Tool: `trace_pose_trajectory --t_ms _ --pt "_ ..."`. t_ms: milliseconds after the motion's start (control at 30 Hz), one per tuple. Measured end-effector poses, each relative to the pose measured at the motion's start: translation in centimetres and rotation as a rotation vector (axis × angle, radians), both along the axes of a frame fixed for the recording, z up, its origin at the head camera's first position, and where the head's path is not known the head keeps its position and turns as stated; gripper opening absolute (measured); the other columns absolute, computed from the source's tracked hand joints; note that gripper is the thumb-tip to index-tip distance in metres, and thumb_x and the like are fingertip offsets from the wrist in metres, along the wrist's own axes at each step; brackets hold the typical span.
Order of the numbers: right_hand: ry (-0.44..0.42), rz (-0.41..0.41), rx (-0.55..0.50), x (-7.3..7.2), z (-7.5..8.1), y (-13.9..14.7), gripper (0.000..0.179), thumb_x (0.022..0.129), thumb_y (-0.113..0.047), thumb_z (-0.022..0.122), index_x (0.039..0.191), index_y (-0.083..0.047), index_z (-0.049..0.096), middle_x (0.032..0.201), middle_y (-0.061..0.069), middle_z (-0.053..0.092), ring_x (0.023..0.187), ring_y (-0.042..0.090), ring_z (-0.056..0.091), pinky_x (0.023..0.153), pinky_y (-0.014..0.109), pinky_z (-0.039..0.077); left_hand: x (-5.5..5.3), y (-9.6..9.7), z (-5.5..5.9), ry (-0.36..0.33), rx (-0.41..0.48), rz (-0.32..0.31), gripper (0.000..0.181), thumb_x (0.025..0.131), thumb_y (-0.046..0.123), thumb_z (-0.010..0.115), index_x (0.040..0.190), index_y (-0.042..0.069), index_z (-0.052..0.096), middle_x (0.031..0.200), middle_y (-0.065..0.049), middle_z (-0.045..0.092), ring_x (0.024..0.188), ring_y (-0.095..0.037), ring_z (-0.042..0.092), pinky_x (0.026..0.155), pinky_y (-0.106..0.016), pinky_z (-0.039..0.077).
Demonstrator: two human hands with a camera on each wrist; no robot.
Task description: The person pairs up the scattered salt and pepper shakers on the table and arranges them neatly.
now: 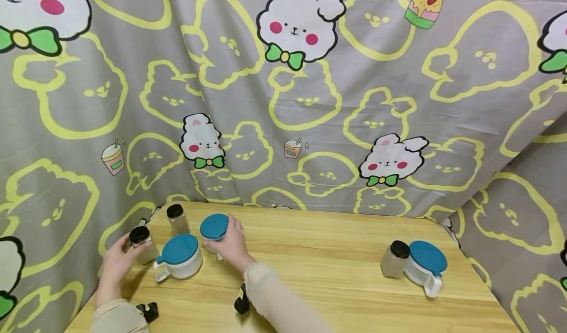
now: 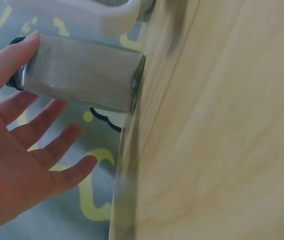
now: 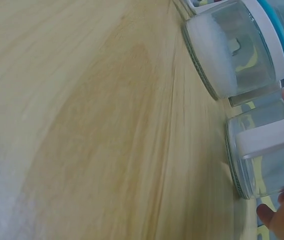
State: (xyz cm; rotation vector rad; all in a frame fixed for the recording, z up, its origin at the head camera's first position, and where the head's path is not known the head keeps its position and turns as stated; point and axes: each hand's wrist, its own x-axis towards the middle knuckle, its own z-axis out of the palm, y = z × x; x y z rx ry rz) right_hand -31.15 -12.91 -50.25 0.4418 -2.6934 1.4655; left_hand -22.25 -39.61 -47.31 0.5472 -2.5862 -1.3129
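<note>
On the left of the table, my left hand [image 1: 116, 261] has its thumb and index finger at the neck of a clear seasoning jar [image 2: 84, 72] with a black lid. Its other fingers are spread, and the jar stands upright on the wood. My right hand [image 1: 235, 247] grips a blue-lidded seasoning pot [image 1: 214, 226], thumb in front and fingers round the far side. The white handle [image 3: 269, 137] of that pot shows in the right wrist view. Between the hands stands another blue-lidded pot [image 1: 179, 250], with white contents [image 3: 209, 55] visible low inside.
Behind them is a second black-lidded jar [image 1: 178, 219]. Far to the right, a black-lidded jar [image 1: 394, 260] stands beside a blue-lidded pot [image 1: 427, 256] with a white handle. A patterned curtain [image 1: 310, 101] hangs behind the wooden table [image 1: 310, 254].
</note>
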Motion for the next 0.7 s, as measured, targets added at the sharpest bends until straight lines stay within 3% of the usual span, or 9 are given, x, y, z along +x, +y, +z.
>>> trace_pose_trajectory --t_ms 500,700 --pt "0.021 -0.068 0.040 0.05 -0.04 -0.75 0.096 0.074 -0.042 0.083 0.147 -0.006 0.031 0.141 0.015 0.045 0.129 0.032 0.048 0.102 0.049 0.047 -0.15 0.32 0.48 -0.081 -0.097 0.019 0.092 0.093 0.046 0.062 0.153 -0.006 0.014 0.150 -0.039 0.022 0.138 -0.056 0.023 0.113 -0.065 0.023" --pt "0.038 -0.104 0.060 0.15 0.00 -0.74 0.095 0.071 -0.045 0.085 0.144 -0.008 0.037 0.137 0.012 0.049 0.125 0.030 0.051 0.099 0.047 0.048 0.09 0.38 0.72 -0.071 -0.148 0.038 0.088 0.092 0.043 0.064 0.150 -0.008 0.023 0.147 -0.039 0.028 0.136 -0.056 0.026 0.112 -0.065 0.024"
